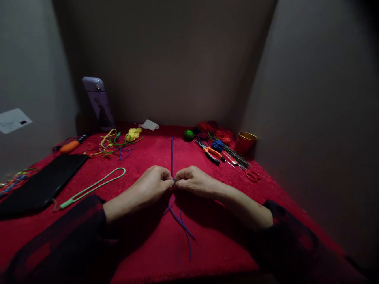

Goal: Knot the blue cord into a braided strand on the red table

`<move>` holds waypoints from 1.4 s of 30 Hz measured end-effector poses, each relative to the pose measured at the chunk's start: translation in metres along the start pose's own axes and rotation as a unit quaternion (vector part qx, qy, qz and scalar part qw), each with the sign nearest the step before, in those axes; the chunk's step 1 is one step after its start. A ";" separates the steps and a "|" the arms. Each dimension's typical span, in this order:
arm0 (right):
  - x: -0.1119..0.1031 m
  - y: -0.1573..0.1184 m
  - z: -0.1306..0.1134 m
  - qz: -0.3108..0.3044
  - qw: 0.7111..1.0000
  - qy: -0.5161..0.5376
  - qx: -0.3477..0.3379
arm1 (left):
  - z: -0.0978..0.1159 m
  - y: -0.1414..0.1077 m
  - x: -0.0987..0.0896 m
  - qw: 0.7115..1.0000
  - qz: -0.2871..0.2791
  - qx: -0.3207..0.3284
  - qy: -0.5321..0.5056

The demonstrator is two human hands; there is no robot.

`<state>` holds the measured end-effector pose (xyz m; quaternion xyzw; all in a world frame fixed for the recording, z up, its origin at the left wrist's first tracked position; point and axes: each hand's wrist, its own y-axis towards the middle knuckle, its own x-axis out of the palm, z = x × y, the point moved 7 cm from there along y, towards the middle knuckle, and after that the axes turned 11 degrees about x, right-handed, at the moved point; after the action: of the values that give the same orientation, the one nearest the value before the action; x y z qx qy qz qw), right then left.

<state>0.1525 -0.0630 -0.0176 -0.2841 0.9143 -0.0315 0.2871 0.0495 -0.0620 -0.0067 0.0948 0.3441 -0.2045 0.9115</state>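
A thin blue-purple cord (172, 156) runs straight from a small fixing point at the back of the red cloth down to my two hands. My left hand (155, 180) pinches it from the left, and my right hand (191, 180) pinches it from the right; their fingertips nearly touch. Below the fingers, loose blue-purple strands (183, 227) hang and spread over the cloth toward me. The spot on the cord between the fingertips is mostly hidden.
At left lie a light green loop (91, 187), a black flat case (44, 183), an orange-handled tool (70, 147) and yellow yarn (134, 134). A purple bottle (99, 102) stands behind. Right: pliers (211, 153), red scissors (251, 175), yarn balls, a red cup (245, 142).
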 end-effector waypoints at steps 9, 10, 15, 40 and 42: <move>-0.003 0.001 -0.002 0.003 0.998 -0.045 -0.042 | -0.016 -0.005 0.017 0.964 -0.066 -0.101 -0.237; -0.003 0.001 -0.002 0.005 0.998 -0.049 -0.046 | -0.016 -0.005 0.017 0.963 -0.057 -0.107 -0.241; -0.004 -0.001 -0.004 0.012 0.997 -0.055 -0.055 | -0.013 -0.006 0.016 0.965 -0.025 -0.129 -0.225; 0.004 -0.012 -0.002 -0.113 0.993 -0.018 -0.004 | -0.009 -0.006 0.017 0.959 -0.019 -0.122 -0.255; 0.007 -0.012 0.001 -0.129 0.992 -0.012 0.002 | -0.008 -0.004 0.017 0.956 -0.027 -0.111 -0.270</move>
<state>0.1544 -0.0767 -0.0190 -0.3994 0.8663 -0.0663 0.2925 0.0547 -0.0687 -0.0244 -0.0747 0.1083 -0.2079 0.9693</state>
